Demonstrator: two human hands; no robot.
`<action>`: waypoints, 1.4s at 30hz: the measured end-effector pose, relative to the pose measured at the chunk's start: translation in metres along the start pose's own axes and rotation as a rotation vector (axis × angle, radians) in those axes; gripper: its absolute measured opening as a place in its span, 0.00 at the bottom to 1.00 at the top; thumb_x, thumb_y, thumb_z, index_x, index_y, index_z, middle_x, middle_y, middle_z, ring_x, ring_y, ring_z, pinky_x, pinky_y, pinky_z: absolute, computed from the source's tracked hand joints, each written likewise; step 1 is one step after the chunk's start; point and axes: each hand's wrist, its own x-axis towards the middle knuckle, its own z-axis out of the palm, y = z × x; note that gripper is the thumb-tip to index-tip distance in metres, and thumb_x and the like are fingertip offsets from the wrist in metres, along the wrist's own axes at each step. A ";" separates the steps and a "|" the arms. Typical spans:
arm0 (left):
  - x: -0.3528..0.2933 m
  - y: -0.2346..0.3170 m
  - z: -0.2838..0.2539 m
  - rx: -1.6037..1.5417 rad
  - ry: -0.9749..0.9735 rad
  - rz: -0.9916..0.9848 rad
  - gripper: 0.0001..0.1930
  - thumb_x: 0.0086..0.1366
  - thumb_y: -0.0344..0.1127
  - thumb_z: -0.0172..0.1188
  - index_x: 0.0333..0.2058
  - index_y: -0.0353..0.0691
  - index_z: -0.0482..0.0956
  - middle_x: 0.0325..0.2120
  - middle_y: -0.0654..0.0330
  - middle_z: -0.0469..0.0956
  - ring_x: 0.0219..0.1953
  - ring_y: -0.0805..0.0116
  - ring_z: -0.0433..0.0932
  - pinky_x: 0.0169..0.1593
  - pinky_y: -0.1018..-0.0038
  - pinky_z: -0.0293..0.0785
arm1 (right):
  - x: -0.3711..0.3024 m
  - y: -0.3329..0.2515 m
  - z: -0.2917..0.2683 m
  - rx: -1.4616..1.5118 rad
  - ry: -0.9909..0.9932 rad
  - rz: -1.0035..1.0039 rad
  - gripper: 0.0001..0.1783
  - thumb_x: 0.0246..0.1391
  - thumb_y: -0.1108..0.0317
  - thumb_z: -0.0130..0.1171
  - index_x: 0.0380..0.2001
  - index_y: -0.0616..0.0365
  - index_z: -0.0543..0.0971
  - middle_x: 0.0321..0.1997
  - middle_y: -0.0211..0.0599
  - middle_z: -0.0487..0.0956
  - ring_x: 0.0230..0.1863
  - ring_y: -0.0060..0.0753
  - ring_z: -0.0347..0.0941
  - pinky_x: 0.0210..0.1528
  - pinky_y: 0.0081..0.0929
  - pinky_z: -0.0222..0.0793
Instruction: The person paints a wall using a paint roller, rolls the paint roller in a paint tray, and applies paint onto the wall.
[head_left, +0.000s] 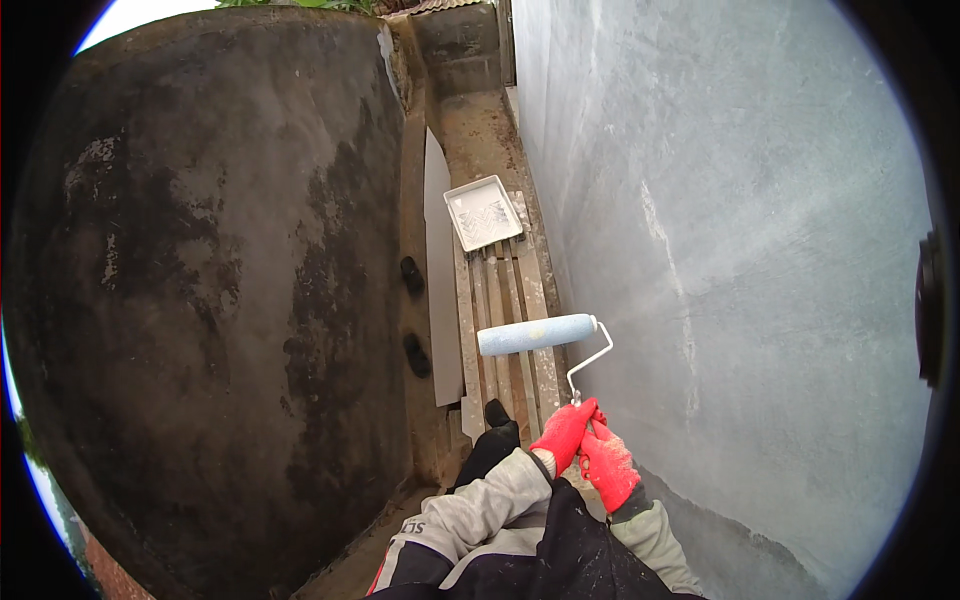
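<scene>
A paint roller (536, 335) with a pale blue sleeve and a bent white wire frame is held out in front of me. The sleeve lies nearly level, pointing left, above a slatted bench. Both my hands wear red gloves and are closed together at the roller's handle, which they mostly hide. My left hand (563, 436) grips by the lower end of the wire, and my right hand (609, 468) wraps on just beside it. Farther off, a white paint tray (478, 201) rests on the bench, with pale, streaky paint on its ridged bottom.
Paint-spotted wooden slats form the bench (527, 285). A tall grey wall (745, 250) rises close on the right, a dark stained wall (220, 240) on the left. Along the bench's left side runs a white board (441, 300), with two black slippers (416, 355) beyond it.
</scene>
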 end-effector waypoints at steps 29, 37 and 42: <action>-0.034 0.207 -0.148 -0.010 0.540 0.411 0.20 0.70 0.48 0.55 0.45 0.33 0.76 0.39 0.52 0.81 0.43 0.57 0.81 0.51 0.64 0.76 | 0.133 -0.079 0.038 -0.293 0.176 -0.044 0.14 0.55 0.61 0.63 0.41 0.56 0.75 0.17 0.25 0.70 0.14 0.20 0.64 0.15 0.25 0.61; 0.000 0.310 -0.116 -0.097 0.612 0.587 0.18 0.71 0.46 0.53 0.45 0.34 0.76 0.38 0.53 0.81 0.41 0.60 0.81 0.50 0.65 0.76 | 0.200 -0.121 0.033 -0.118 0.064 -0.011 0.13 0.56 0.63 0.61 0.41 0.57 0.74 0.19 0.27 0.71 0.15 0.21 0.66 0.16 0.25 0.62; 0.047 0.322 -0.108 -0.141 0.614 0.602 0.19 0.71 0.45 0.54 0.46 0.32 0.76 0.39 0.51 0.81 0.43 0.57 0.80 0.52 0.64 0.76 | 0.241 -0.167 0.023 -0.227 0.076 0.045 0.14 0.56 0.61 0.61 0.41 0.57 0.74 0.20 0.27 0.71 0.16 0.20 0.66 0.17 0.23 0.62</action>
